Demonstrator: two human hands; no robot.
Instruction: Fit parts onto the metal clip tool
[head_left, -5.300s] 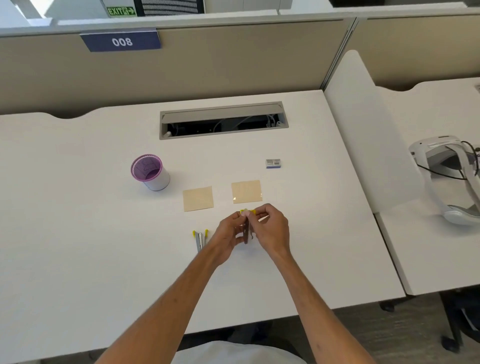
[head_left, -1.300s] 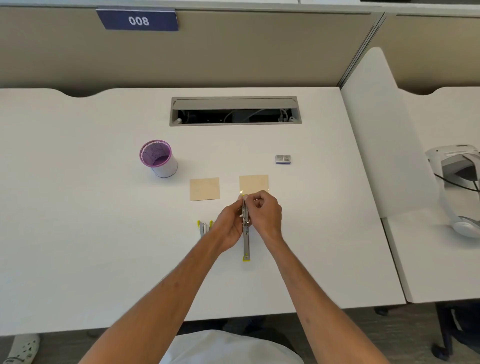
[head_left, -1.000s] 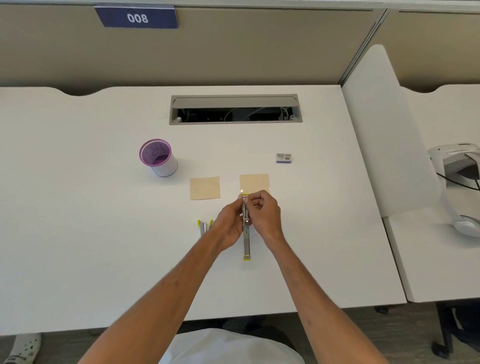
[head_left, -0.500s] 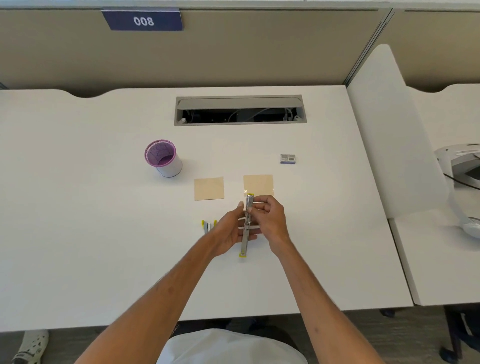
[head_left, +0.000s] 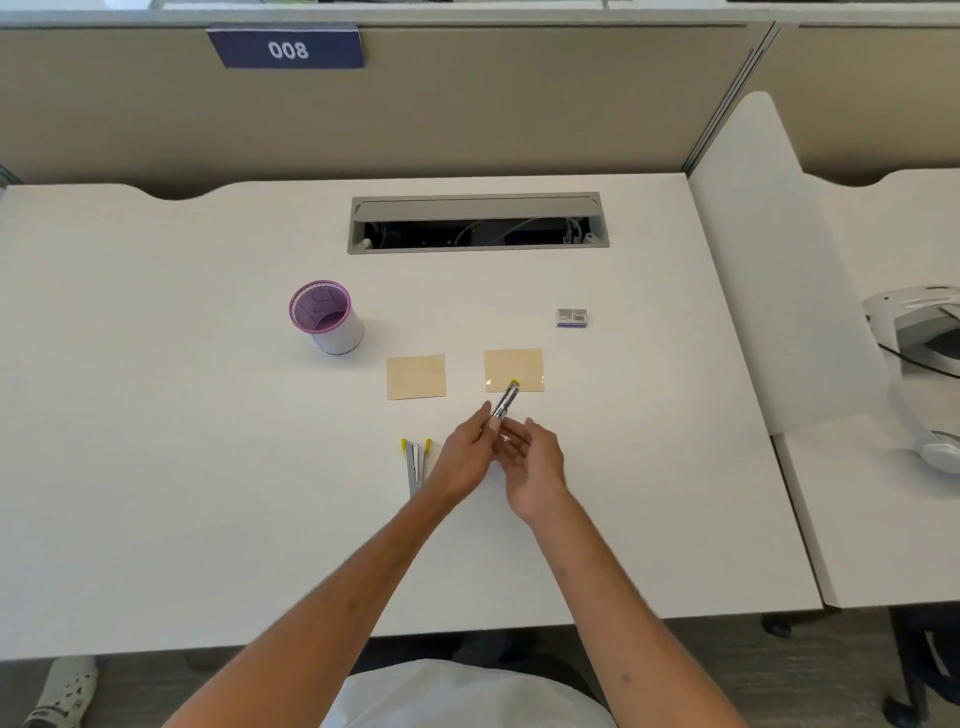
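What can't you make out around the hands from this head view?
- Silver tool: lower end hidden inside the left hand; blurred.
- Right hand: whether its fingers touch the tool is unclear.
- Second silver tool: near end covered by the left wrist.
- Small box: label too small to read.

The stapler (head_left: 505, 401) in the left hand (head_left: 464, 457) looks like shiny bare metal with a yellow plastic tip. The second stapler (head_left: 415, 461) on the desk (head_left: 182, 441) has the same metal and yellow plastic. The desk is smooth, matt white. The two tan sheets (head_left: 416, 376) look like paper, the right one (head_left: 513, 369) slightly glossy. The cup (head_left: 326, 323) looks like white and purple plastic. The partition (head_left: 467, 114) looks like matt cloth.
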